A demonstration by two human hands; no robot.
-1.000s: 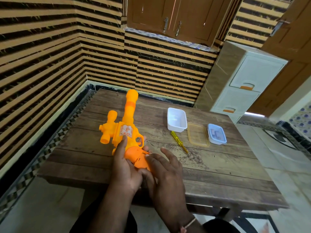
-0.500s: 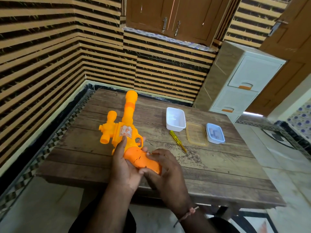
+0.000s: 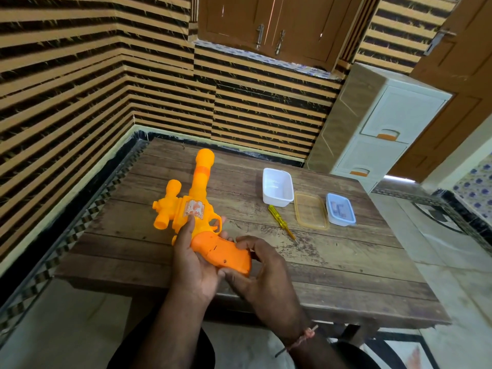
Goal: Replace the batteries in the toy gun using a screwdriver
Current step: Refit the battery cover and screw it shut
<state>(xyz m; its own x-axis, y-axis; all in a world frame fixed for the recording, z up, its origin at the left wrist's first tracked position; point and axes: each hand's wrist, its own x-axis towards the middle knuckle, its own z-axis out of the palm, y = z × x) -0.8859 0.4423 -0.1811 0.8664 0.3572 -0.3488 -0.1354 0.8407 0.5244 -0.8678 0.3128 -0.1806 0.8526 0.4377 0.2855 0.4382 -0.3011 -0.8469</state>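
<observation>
An orange toy gun (image 3: pixel 198 198) lies on the wooden table (image 3: pixel 346 262), barrel pointing away from me. My left hand (image 3: pixel 193 265) grips the gun from the left, its forefinger stretched up over the sticker on the body. My right hand (image 3: pixel 262 272) grips the darker orange handle (image 3: pixel 222 253) from the right, thumb under its end and fingers curled over its far side. A yellow screwdriver (image 3: pixel 281 221) lies on the table to the right of the gun, untouched.
Behind the screwdriver stand a white tub (image 3: pixel 277 187), a flat amber lid (image 3: pixel 311 213) and a pale blue tub (image 3: pixel 340 209) with small items inside. A white drawer unit (image 3: pixel 383 129) stands past the table's far right corner. Striped walls close in on the left and back.
My right hand has gone from lying over the loose cover at the handle to gripping the handle, whose cover now sits flush. The left hand has stayed on the gun.
</observation>
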